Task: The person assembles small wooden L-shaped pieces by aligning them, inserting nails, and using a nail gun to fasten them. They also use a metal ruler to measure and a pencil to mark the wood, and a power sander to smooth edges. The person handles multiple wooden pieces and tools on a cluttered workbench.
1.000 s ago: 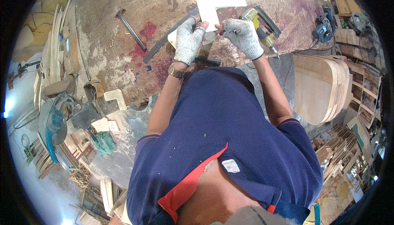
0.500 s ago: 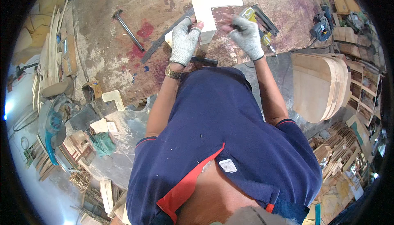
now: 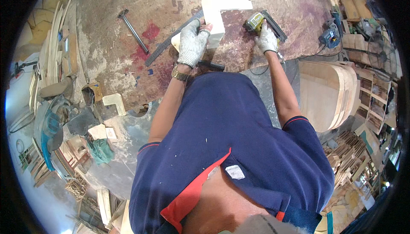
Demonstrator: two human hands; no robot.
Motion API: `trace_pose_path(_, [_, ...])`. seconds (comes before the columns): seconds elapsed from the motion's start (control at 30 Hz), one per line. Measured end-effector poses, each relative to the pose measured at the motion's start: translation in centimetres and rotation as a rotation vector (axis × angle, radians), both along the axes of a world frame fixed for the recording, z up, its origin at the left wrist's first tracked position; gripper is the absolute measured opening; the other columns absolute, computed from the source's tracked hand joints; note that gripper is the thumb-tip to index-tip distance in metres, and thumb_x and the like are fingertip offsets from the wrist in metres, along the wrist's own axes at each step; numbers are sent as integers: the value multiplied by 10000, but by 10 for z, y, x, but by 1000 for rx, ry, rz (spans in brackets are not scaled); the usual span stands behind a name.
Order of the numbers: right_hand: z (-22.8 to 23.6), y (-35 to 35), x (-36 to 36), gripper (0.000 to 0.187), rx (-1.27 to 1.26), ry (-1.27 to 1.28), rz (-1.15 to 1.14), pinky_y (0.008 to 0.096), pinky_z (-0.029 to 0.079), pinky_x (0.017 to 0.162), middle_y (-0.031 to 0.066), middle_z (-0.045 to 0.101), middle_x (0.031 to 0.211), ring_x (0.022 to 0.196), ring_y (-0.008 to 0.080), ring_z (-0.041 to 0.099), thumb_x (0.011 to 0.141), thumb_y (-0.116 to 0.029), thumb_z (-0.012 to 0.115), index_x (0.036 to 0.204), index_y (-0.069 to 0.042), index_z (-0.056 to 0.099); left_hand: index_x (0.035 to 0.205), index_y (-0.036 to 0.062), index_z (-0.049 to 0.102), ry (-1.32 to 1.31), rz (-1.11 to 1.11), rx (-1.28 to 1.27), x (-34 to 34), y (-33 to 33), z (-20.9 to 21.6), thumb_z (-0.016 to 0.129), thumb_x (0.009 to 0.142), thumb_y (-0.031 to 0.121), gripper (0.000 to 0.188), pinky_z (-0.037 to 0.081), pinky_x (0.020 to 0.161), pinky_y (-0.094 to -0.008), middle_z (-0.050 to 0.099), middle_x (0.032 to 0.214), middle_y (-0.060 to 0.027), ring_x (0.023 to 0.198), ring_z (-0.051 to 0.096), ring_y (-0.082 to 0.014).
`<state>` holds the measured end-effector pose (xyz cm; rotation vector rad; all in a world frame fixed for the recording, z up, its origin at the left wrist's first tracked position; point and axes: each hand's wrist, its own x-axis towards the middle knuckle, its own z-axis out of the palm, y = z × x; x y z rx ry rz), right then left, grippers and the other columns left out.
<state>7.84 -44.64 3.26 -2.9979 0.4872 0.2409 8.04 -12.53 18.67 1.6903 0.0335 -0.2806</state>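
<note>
My left hand (image 3: 192,42), in a pale fingerless work glove, is closed on the near part of a pale L-shaped wooden piece (image 3: 212,11) on the worktable (image 3: 102,29). Its thumb and fingers press on the wood. To the right, my right hand (image 3: 266,40), gloved alike, is wrapped round the grip of a yellow-green and black nail gun (image 3: 254,21) resting on the table. A dark ruler (image 3: 164,50) runs diagonally beside the wooden piece. Near the table's front edge, partly hidden by my left hand, lies a black handle (image 3: 211,65).
A hammer (image 3: 135,32) lies left on the table. A blue power tool (image 3: 330,37) with a cord sits at the right edge. Curved wooden panels (image 3: 320,93) are stacked right of me. A teal saw (image 3: 48,138) stands at lower left, near a small L-shaped piece (image 3: 115,102).
My right hand has moved right, from beside the wooden piece to the nail gun, and taken hold of its grip. My left hand stays on the wooden piece.
</note>
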Motion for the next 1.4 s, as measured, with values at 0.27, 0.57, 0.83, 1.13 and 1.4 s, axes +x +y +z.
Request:
trace_pose_path(0.27, [121, 90, -11, 457, 783, -524, 561, 385, 580, 765, 106, 734, 983, 892, 310, 717, 788, -104, 793, 1235, -84, 700, 1151, -96, 644, -37, -31, 28, 8, 2, -9, 663, 997, 229, 360, 471, 597, -253, 628, 765, -24, 634, 576, -81])
trace_pose_path(0.57, [144, 113, -17, 334, 758, -499, 746, 383, 552, 689, 107, 678, 831, 757, 287, 699, 822, -15, 721, 1148, -77, 757, 1156, -92, 645, -57, -44, -7, -2, 1, -4, 668, 995, 221, 353, 426, 596, -245, 634, 752, -24, 636, 547, -67])
trace_pose_path(0.83, [141, 106, -15, 288, 768, -451, 758, 356, 561, 705, 97, 697, 859, 786, 262, 707, 812, -13, 742, 1095, -60, 767, 1128, -84, 659, -18, -40, 6, -6, -1, -1, 672, 998, 220, 332, 425, 596, -248, 629, 751, -18, 638, 545, -69])
trace_pose_path(1.13, [146, 106, -16, 219, 798, -469, 707, 335, 567, 696, 122, 737, 868, 773, 233, 728, 862, -128, 772, 1070, -62, 769, 1122, -75, 666, -41, -12, 70, -9, -2, 3, 677, 993, 237, 338, 417, 581, -260, 629, 726, -21, 622, 545, -73])
trace_pose_path(1.4, [88, 44, -7, 503, 218, -214, -41, 420, 577, 834, 178, 726, 993, 915, 314, 718, 826, -290, 764, 1275, -85, 666, 1161, -88, 668, -71, -6, 40, -5, -1, 0, 676, 987, 240, 371, 453, 610, -262, 657, 747, -36, 641, 574, -77])
